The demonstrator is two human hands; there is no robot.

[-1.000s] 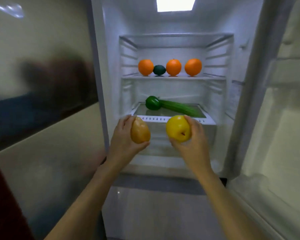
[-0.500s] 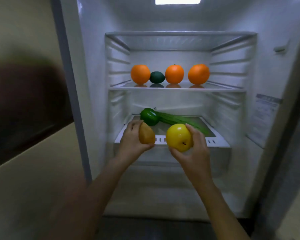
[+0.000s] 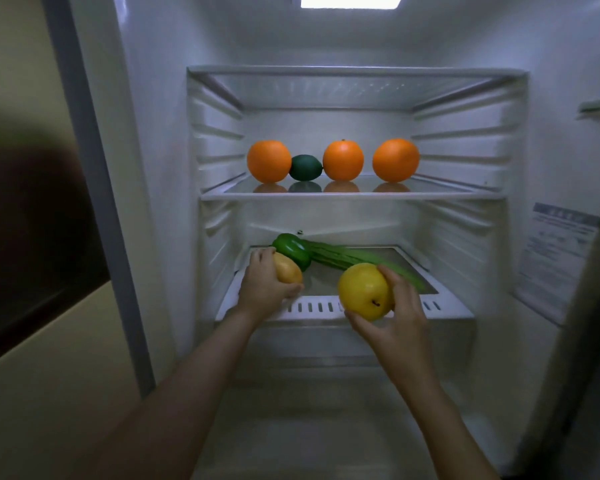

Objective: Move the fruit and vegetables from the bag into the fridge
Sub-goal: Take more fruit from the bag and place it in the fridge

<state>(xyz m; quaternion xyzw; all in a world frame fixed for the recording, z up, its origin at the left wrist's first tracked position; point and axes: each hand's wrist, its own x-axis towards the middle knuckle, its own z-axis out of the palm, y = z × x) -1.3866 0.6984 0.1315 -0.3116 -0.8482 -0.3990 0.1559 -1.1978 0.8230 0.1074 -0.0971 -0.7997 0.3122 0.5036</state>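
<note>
With the left hand [image 3: 264, 289] gripping a potato [image 3: 287, 270] at centre frame beside the green pepper [image 3: 292, 250] and the right hand [image 3: 397, 315] holding a yellow apple [image 3: 363, 292] over the lower shelf [image 3: 445, 306] edge, either round piece could roll off once released.

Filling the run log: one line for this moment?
left hand: holds potato at lower shelf | right hand: holds yellow apple | neither released

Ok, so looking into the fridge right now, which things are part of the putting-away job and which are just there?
Part of the job:
- brown oval potato, in the left hand grip
- round yellow apple, in the right hand grip
- three round oranges, dark green lime, green bell pepper, long green celery, already shelved

Just there:
- paper label on the fridge wall
- ceiling light
</note>
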